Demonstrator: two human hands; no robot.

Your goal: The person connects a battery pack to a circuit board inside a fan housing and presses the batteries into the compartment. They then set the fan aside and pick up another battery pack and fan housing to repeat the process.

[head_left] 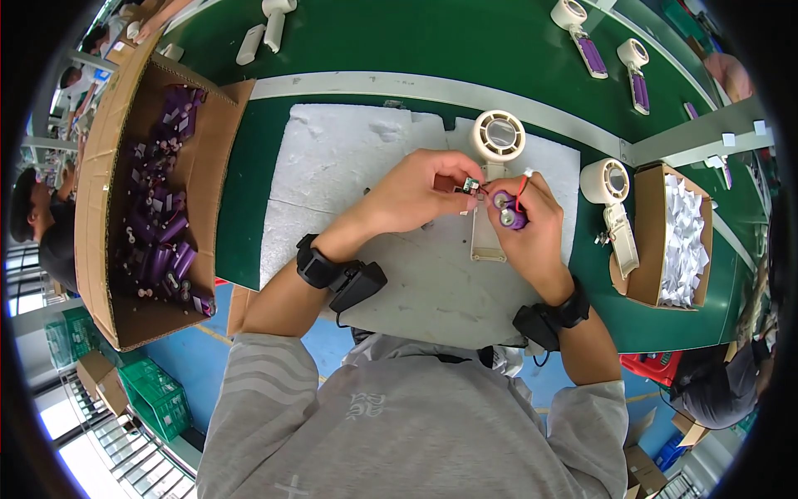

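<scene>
Between thumb and fingers, my left hand [420, 193] pinches a small green circuit board [471, 185] over the foam. My right hand [536, 229] is wrapped round a purple battery pack [509, 213], whose cell ends face up; a red wire [523, 190] with a white plug rises from it. The board and the pack are close together. Beneath them lies a cream handheld fan [498, 135], its round head at the far side and its handle casing [487, 241] open toward me, partly hidden by my hands.
A white foam sheet [332, 158] covers the green bench. At left stands a cardboard box [104, 208] of purple battery packs; at right, a box of white slips [683, 241] beside another open fan [605, 181]. More fans [582, 41] lie across the rail. People work at both sides.
</scene>
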